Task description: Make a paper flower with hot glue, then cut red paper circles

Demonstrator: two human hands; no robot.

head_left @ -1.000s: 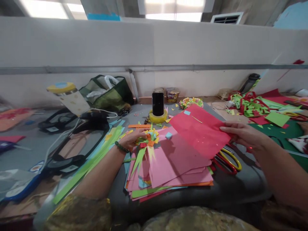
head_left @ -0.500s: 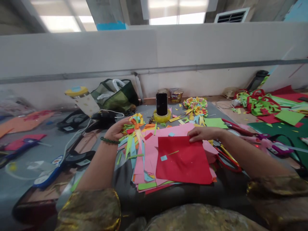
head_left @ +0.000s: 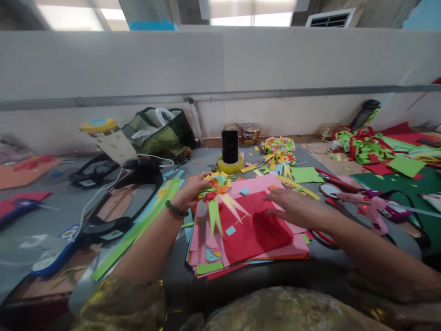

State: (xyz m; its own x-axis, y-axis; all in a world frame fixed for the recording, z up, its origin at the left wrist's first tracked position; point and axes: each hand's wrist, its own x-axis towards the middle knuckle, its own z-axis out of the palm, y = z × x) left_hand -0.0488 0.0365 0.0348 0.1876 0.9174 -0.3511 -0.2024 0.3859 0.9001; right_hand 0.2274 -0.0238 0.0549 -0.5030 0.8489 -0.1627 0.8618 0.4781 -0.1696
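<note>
The right grip [head_left: 294, 205] has released the red sheet [head_left: 255, 232].

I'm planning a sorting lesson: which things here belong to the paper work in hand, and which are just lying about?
Likely part of the job:
paper rosette in the left hand
red sheet below the right hand
paper stack
glue gun

Probably just lying about:
phone
cup
bag
</note>
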